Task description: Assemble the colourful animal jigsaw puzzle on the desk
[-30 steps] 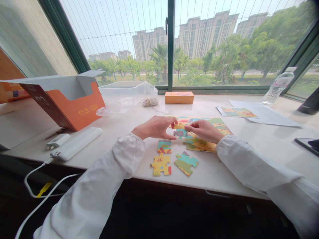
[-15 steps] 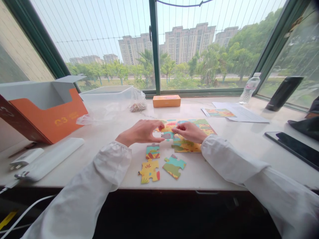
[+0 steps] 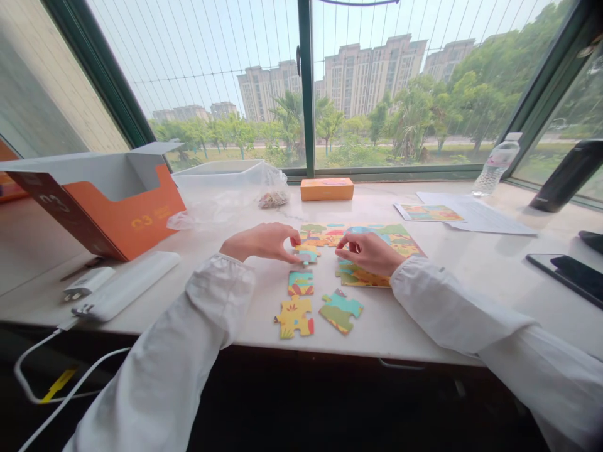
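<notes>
My left hand point(image 3: 260, 242) holds a jigsaw piece point(image 3: 309, 253) by its left edge, thumb below and fingers above. The piece is yellow and light blue, just below the upper-left part of the partly joined puzzle point(image 3: 398, 235). My right hand point(image 3: 370, 252) hovers over the puzzle's middle with its fingers curled; a small gap shows between thumb and forefinger, with nothing visible in it. It hides part of the puzzle. Nearer me lie a blue and red piece point(image 3: 301, 283), a yellow piece point(image 3: 294, 316) and a green and turquoise piece point(image 3: 341, 311).
An orange box point(image 3: 136, 220), white power bank point(image 3: 134, 285) and charger point(image 3: 88, 282) stand left. Behind are a clear bin point(image 3: 221, 169), a bagged bundle point(image 3: 273, 199) and a small orange box point(image 3: 326, 189). A picture card point(image 3: 431, 213), bottle point(image 3: 497, 164) and phone point(image 3: 565, 276) lie right.
My left hand has moved left with the jigsaw piece, away from the right part of the puzzle. My right hand has come apart from that piece. The view has turned slightly left.
</notes>
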Action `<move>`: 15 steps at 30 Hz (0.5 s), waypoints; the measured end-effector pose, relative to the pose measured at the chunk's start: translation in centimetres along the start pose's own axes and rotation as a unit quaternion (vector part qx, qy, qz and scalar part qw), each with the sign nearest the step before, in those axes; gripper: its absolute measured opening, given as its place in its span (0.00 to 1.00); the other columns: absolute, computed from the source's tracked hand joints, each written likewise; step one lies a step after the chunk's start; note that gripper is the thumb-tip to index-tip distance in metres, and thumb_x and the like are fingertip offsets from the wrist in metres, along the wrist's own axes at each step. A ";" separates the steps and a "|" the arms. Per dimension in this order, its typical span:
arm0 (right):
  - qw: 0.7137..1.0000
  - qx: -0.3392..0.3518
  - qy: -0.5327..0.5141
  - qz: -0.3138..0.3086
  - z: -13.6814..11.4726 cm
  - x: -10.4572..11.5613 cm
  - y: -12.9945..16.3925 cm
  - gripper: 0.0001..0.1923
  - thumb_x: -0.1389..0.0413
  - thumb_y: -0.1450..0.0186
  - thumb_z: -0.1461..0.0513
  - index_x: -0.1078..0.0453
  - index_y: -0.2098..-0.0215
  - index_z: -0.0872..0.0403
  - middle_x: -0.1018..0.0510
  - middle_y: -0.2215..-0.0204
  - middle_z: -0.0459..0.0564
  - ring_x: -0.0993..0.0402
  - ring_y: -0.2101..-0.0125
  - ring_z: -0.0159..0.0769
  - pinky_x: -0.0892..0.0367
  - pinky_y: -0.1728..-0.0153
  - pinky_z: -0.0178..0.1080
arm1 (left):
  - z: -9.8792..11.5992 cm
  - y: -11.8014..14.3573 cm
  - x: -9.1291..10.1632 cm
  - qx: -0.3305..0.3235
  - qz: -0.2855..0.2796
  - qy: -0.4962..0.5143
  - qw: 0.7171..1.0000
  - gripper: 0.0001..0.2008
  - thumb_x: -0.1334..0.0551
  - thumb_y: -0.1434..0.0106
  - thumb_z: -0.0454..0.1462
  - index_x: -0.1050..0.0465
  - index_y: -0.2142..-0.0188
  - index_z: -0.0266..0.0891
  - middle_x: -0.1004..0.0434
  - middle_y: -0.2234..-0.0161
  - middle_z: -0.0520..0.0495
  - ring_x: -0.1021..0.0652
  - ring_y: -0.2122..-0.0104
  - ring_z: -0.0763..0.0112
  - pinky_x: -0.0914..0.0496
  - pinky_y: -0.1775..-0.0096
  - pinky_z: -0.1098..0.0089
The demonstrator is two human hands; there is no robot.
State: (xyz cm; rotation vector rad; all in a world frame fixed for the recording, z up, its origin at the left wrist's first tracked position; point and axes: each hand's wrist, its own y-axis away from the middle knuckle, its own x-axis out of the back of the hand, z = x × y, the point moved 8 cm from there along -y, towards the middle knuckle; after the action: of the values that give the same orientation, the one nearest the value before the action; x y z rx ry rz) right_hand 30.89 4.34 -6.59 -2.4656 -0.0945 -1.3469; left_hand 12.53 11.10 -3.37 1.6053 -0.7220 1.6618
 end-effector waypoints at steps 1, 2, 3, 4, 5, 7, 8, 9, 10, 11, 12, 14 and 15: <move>1.000 0.015 -0.004 -0.009 -0.5 -0.2 0.2 0.16 0.46 0.34 0.51 0.23 0.60 0.53 0.29 0.77 0.44 0.37 0.75 0.31 0.45 0.71 0.35 | -0.3 0.1 -0.1 0.008 -0.010 0.008 1.000 0.29 0.36 0.46 0.61 0.24 0.55 0.46 0.20 0.52 0.50 0.23 0.56 0.62 0.34 0.57 0.69; 0.999 0.030 -0.010 -0.018 -1.0 -0.4 0.3 0.16 0.46 0.34 0.52 0.23 0.59 0.52 0.28 0.76 0.44 0.36 0.75 0.31 0.45 0.70 0.35 | -0.4 0.1 -0.2 0.013 -0.015 0.015 1.000 0.29 0.36 0.47 0.62 0.23 0.54 0.47 0.20 0.52 0.50 0.23 0.56 0.62 0.34 0.57 0.69; 0.999 0.044 -0.016 -0.027 -1.5 -0.6 0.5 0.16 0.45 0.33 0.52 0.23 0.56 0.51 0.28 0.76 0.44 0.36 0.75 0.31 0.44 0.70 0.35 | -0.5 0.2 -0.2 0.016 -0.017 0.019 1.000 0.29 0.36 0.47 0.62 0.23 0.54 0.47 0.20 0.52 0.50 0.23 0.56 0.62 0.34 0.56 0.69; 0.998 0.058 -0.019 -0.036 -1.9 -0.8 0.7 0.16 0.45 0.33 0.52 0.23 0.54 0.50 0.27 0.75 0.44 0.35 0.74 0.31 0.44 0.69 0.35 | -0.5 0.2 -0.2 0.016 -0.019 0.023 0.999 0.30 0.36 0.48 0.62 0.23 0.54 0.47 0.20 0.52 0.49 0.23 0.55 0.62 0.34 0.56 0.69; 0.996 0.072 -0.019 -0.044 -2.4 -1.1 0.9 0.16 0.45 0.33 0.52 0.24 0.51 0.48 0.27 0.74 0.44 0.34 0.73 0.32 0.43 0.67 0.35 | -0.5 0.2 -0.3 0.014 -0.020 0.025 0.999 0.30 0.35 0.48 0.62 0.23 0.54 0.47 0.20 0.52 0.49 0.23 0.55 0.62 0.34 0.55 0.69; 0.993 0.101 -0.010 -0.060 -3.1 -1.5 1.2 0.18 0.45 0.32 0.52 0.25 0.47 0.46 0.26 0.72 0.45 0.32 0.71 0.33 0.41 0.65 0.36 | -0.3 0.2 -0.3 0.007 -0.019 0.025 0.999 0.30 0.35 0.48 0.61 0.22 0.54 0.47 0.21 0.51 0.49 0.23 0.54 0.62 0.34 0.54 0.69; 0.991 0.113 -0.003 -0.066 -3.4 -1.7 1.3 0.18 0.45 0.32 0.52 0.25 0.47 0.45 0.25 0.71 0.45 0.31 0.70 0.34 0.41 0.64 0.36 | -0.3 0.2 -0.3 0.005 -0.017 0.022 1.000 0.29 0.35 0.48 0.61 0.22 0.54 0.47 0.21 0.51 0.50 0.23 0.54 0.62 0.34 0.53 0.69; 0.990 0.122 0.004 -0.070 -3.6 -1.8 1.3 0.18 0.45 0.31 0.52 0.25 0.46 0.45 0.25 0.70 0.46 0.30 0.69 0.34 0.40 0.63 0.36 | -0.3 0.2 -0.3 0.005 -0.015 0.018 1.000 0.28 0.34 0.47 0.60 0.22 0.54 0.48 0.21 0.51 0.50 0.23 0.53 0.62 0.34 0.53 0.69; 0.989 0.128 0.012 -0.072 -3.6 -1.9 1.4 0.17 0.45 0.31 0.53 0.25 0.46 0.45 0.24 0.69 0.47 0.30 0.68 0.35 0.40 0.62 0.37 | -0.3 0.1 -0.2 0.005 -0.011 0.013 1.000 0.27 0.34 0.47 0.59 0.22 0.54 0.48 0.21 0.51 0.50 0.23 0.53 0.62 0.34 0.53 0.69; 0.989 0.130 0.019 -0.073 -3.7 -2.0 1.4 0.17 0.46 0.31 0.53 0.25 0.46 0.45 0.24 0.68 0.47 0.29 0.67 0.35 0.39 0.62 0.37 | -0.3 0.1 -0.2 0.006 -0.008 0.007 1.000 0.27 0.34 0.47 0.59 0.22 0.54 0.48 0.21 0.51 0.50 0.23 0.53 0.62 0.34 0.53 0.70; 0.988 0.130 0.024 -0.076 -3.6 -2.0 1.4 0.17 0.46 0.31 0.53 0.25 0.46 0.45 0.23 0.67 0.48 0.29 0.67 0.36 0.39 0.61 0.38 | -0.3 0.1 -0.2 0.008 -0.007 0.001 1.000 0.26 0.34 0.46 0.58 0.22 0.54 0.48 0.20 0.51 0.50 0.23 0.53 0.62 0.34 0.54 0.70; 0.987 0.130 0.031 -0.084 -3.7 -2.2 1.5 0.18 0.46 0.30 0.53 0.26 0.44 0.45 0.23 0.64 0.49 0.28 0.65 0.37 0.38 0.60 0.38 | -0.3 0.1 -0.2 0.011 -0.007 -0.011 1.000 0.26 0.33 0.47 0.58 0.21 0.54 0.48 0.20 0.52 0.51 0.23 0.53 0.61 0.34 0.54 0.70; 0.987 0.132 0.033 -0.088 -3.7 -2.3 1.6 0.19 0.46 0.30 0.53 0.27 0.43 0.44 0.23 0.63 0.49 0.28 0.64 0.38 0.38 0.59 0.39 | -0.2 0.1 -0.1 0.010 -0.006 -0.017 1.000 0.26 0.33 0.47 0.59 0.21 0.54 0.48 0.20 0.52 0.51 0.23 0.53 0.61 0.35 0.55 0.70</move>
State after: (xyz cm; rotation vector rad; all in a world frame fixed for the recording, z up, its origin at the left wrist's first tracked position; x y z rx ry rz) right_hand 26.94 1.93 -7.04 -2.2319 -0.4558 -1.3844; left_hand 12.32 11.24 -3.50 1.6523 -0.7132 1.6403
